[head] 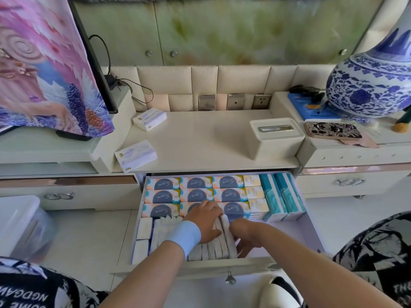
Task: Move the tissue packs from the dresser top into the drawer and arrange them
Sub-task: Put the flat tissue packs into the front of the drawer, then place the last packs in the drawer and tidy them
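The open drawer point(309, 236) below the dresser top point(206, 138) holds rows of orange-and-blue tissue packs point(162, 195), small yellow packs point(255, 192) and teal packs point(282, 196). A row of white tissue packs point(211, 252) stands on edge at the drawer's front. My left hand point(204, 221), with a blue wristband, lies flat on top of that white row. My right hand point(244, 237) presses against the row's right end, fingers down inside the drawer. Two white tissue packs remain on the dresser top, one at the back left point(150, 118) and one at the front left point(135, 155).
A white tissue box holder point(277, 137) stands on the dresser top's right. A blue-and-white vase point(373, 81), a blue book and a patterned phone case point(333, 130) sit on the right cabinet. A cloth-draped screen point(51, 70) stands left. A clear plastic bin point(22, 225) is at lower left.
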